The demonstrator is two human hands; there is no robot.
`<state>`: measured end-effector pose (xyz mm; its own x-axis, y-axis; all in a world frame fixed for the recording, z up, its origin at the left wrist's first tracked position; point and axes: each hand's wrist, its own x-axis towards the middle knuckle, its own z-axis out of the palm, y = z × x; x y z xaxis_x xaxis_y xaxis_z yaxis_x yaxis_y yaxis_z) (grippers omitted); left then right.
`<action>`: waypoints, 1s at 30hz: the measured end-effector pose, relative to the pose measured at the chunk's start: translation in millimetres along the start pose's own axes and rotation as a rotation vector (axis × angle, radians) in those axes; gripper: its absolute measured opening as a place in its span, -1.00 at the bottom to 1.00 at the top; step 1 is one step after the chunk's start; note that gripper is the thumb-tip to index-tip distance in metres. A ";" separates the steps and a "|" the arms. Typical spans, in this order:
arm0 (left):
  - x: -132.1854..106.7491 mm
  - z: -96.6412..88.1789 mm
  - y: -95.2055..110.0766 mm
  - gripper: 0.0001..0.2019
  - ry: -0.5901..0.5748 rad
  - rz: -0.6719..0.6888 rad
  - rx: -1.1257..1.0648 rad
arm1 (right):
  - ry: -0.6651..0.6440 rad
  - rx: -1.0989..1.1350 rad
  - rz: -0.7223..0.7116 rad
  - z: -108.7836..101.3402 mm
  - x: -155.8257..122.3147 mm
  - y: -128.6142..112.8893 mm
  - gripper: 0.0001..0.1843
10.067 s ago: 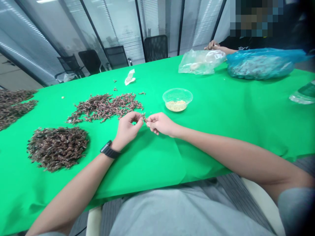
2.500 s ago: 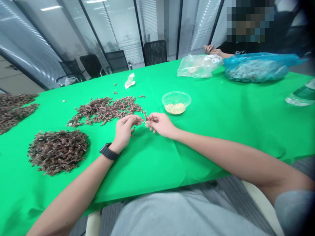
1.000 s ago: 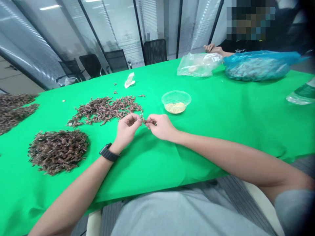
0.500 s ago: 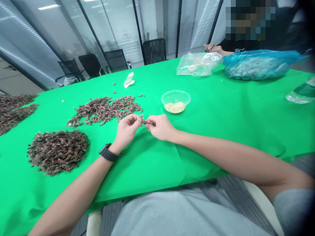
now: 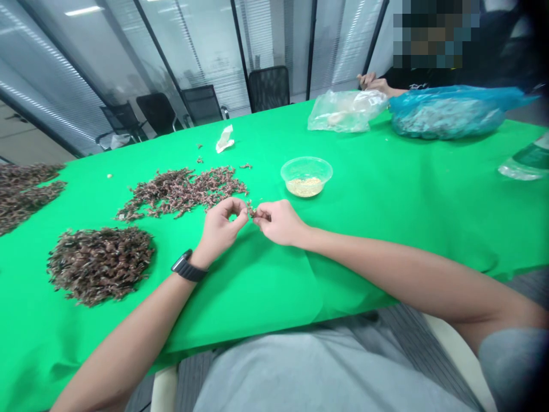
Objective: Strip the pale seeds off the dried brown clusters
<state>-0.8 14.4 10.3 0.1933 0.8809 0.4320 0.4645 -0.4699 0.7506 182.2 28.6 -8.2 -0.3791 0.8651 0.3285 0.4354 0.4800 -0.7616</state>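
A small, shrivelled brown dried piece (image 5: 251,210) is between my two hands, in the middle of the table. The thumb and fingers of my right hand (image 5: 278,222) pinch it. My left hand (image 5: 223,223), with a dark watch on its wrist, is closed in a pinch right beside the piece. Whether its fingertips hold a bit of something I cannot make out. Behind my left hand lies a loose spread of similar brown dried pieces (image 5: 184,191). Beyond my right hand stands a clear plastic bowl (image 5: 307,167) with pale yellowish bits in its bottom.
A dense brown heap (image 5: 100,264) lies at the left, with more brown piles (image 5: 26,194) at the far left edge. A crumpled tissue (image 5: 225,139), a clear bag (image 5: 347,111), a blue bag (image 5: 450,114) and a bottle (image 5: 527,159) lie on the green cloth. Another person's hands (image 5: 374,84) rest behind.
Both hands stay nearly in place. My left fingertips have shifted very slightly, and a small gap now shows between them and the piece. The other person's hands have moved a little.
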 end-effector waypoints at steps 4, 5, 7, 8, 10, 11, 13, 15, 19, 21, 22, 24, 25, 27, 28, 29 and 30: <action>2.0 -14.5 4.9 -0.97 -0.083 0.267 0.353 | -0.066 0.070 -0.004 -1.5 1.5 -1.6 -0.81; 2.4 -17.2 6.6 -0.95 -0.115 0.313 0.399 | -0.079 0.086 -0.005 -2.0 2.1 -1.8 -0.81; 2.4 -18.8 8.8 -0.94 -0.134 0.342 0.421 | -0.085 0.107 -0.009 -2.6 3.2 -1.2 -0.81; 2.1 -17.6 9.0 -0.95 -0.107 0.320 0.397 | -0.075 0.107 -0.012 -2.8 3.8 -0.4 -0.82; 1.0 -11.9 7.8 -0.95 -0.022 0.208 0.268 | -0.035 0.080 -0.036 -3.1 4.8 2.2 -0.84; 0.6 -8.2 6.6 -0.93 0.010 0.122 0.164 | -0.012 0.052 -0.059 -3.3 5.2 3.9 -0.85; 0.1 -1.3 4.3 -0.88 0.015 -0.074 -0.094 | 0.022 -0.028 -0.115 -4.0 6.0 7.4 -0.86; 0.4 2.6 3.2 -0.84 -0.044 -0.271 -0.366 | 0.026 -0.123 -0.171 -5.6 6.6 10.1 -0.87; 2.3 1.0 4.6 -0.87 -0.135 -0.605 -0.733 | -0.007 -0.311 -0.224 -9.7 6.9 10.8 -0.85; 3.2 -1.5 5.8 -0.92 -0.168 -0.716 -0.833 | -0.022 -0.377 -0.234 -11.2 6.5 9.9 -0.84; 3.5 -2.4 6.3 -0.94 -0.186 -0.755 -0.876 | -0.027 -0.400 -0.241 -11.7 6.1 9.4 -0.84; 4.0 -3.1 7.4 -0.95 -0.211 -0.810 -0.945 | -0.034 -0.433 -0.256 -12.1 5.5 8.8 -0.84; 4.2 -3.1 8.1 -0.95 -0.212 -0.825 -0.964 | -0.036 -0.444 -0.262 -12.2 5.2 8.6 -0.84; 4.4 -2.5 9.6 -0.95 -0.197 -0.835 -0.964 | -0.042 -0.456 -0.264 -12.0 4.8 8.3 -0.85; 4.4 -2.2 10.3 -0.95 -0.190 -0.834 -0.953 | -0.046 -0.460 -0.259 -11.8 4.7 8.1 -0.86; 4.4 -2.0 11.1 -0.95 -0.189 -0.831 -0.938 | -0.050 -0.463 -0.253 -11.6 4.7 7.9 -0.86; 4.3 -1.9 11.7 -0.95 -0.191 -0.826 -0.925 | -0.054 -0.467 -0.247 -11.4 4.7 7.7 -0.86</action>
<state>3.9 12.6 21.9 0.2920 0.8879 -0.3555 -0.2580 0.4310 0.8647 193.1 38.0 -6.1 -0.5526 0.7152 0.4279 0.6403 0.6930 -0.3314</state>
